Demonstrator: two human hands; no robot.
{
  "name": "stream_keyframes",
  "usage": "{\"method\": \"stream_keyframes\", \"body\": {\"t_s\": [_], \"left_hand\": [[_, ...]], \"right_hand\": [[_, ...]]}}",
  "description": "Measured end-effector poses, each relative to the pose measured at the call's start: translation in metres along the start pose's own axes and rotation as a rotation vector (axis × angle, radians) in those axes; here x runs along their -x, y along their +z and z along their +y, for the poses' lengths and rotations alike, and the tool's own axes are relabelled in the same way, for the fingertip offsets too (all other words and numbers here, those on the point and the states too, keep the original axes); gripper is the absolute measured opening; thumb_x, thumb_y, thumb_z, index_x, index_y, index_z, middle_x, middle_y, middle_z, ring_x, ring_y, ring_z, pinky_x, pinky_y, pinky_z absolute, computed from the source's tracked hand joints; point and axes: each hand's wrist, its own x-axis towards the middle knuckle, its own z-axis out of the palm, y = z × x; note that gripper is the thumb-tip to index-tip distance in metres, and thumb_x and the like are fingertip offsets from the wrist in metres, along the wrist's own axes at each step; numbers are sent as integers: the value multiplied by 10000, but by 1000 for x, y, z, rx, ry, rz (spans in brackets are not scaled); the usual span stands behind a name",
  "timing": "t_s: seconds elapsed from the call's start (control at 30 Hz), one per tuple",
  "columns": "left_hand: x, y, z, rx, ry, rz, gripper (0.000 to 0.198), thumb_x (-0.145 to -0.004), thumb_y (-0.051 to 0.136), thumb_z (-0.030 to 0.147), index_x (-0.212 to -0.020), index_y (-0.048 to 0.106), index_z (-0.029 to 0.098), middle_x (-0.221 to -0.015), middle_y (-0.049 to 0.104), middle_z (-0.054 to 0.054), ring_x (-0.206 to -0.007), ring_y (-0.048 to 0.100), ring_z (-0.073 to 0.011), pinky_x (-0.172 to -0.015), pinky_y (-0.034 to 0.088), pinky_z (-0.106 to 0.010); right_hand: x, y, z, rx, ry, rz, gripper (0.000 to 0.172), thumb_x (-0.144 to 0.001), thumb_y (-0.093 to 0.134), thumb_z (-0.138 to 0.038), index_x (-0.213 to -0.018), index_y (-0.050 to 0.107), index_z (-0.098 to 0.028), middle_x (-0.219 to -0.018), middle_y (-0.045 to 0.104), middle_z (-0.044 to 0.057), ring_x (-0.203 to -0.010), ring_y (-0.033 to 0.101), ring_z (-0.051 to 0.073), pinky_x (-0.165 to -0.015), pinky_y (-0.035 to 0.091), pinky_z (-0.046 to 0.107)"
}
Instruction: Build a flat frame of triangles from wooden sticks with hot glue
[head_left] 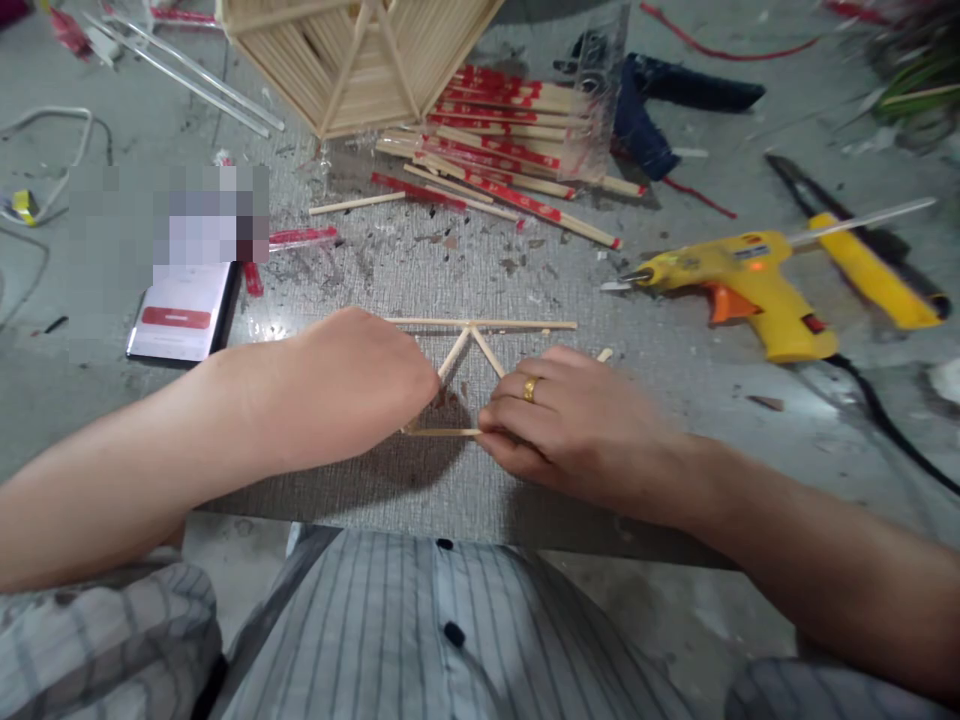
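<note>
A small frame of thin wooden sticks lies flat on the grey textured mat: a long top stick, two slanted sticks meeting at its middle, and a short bottom stick. My left hand is curled closed over the frame's left side, its fingertips hidden. My right hand, wearing a gold ring, pinches the right end of the bottom stick with its fingers pressed together.
A yellow hot glue gun lies to the right, its nozzle pointing left. Several chopsticks in red wrappers are piled behind, beside a wooden stick-built structure. A phone rests at left. Dark blue pliers sit at the back right.
</note>
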Motion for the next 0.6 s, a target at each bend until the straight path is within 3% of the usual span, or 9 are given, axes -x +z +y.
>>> {"method": "stream_keyframes", "body": {"t_s": [0.17, 0.3, 0.5, 0.6], "left_hand": [[9, 5, -5, -71, 59, 133, 157, -889, 511, 80, -790, 602, 160, -712, 582, 1, -604, 513, -157, -566, 202, -287], [14, 3, -7, -135, 38, 147, 148, -859, 485, 71, -826, 583, 176, -714, 530, 5, -611, 475, -155, -576, 215, -279], [12, -8, -9, -71, -28, 191, 153, -881, 501, 134, -904, 643, 185, -814, 582, -31, -762, 562, -166, -707, 418, -278], [10, -9, -12, -38, -28, 200, 181, -898, 486, 141, -930, 657, 190, -849, 614, -38, -788, 583, -173, -767, 450, -290]], "right_hand": [[1, -6, -1, 9, 8, 65, 292, -917, 483, -164, -687, 663, -172, -678, 672, 39, -654, 565, 146, -661, 325, 311], [2, -13, -2, 12, 19, 113, 296, -938, 473, -178, -696, 644, -177, -682, 677, 33, -666, 586, 146, -672, 345, 307], [3, -28, 0, -48, 130, 149, 283, -971, 449, -241, -757, 633, -224, -716, 695, 31, -698, 607, 163, -702, 389, 326], [4, -33, 2, -61, 171, 132, 284, -980, 448, -268, -768, 633, -231, -725, 696, 37, -714, 609, 173, -712, 382, 339]]}}
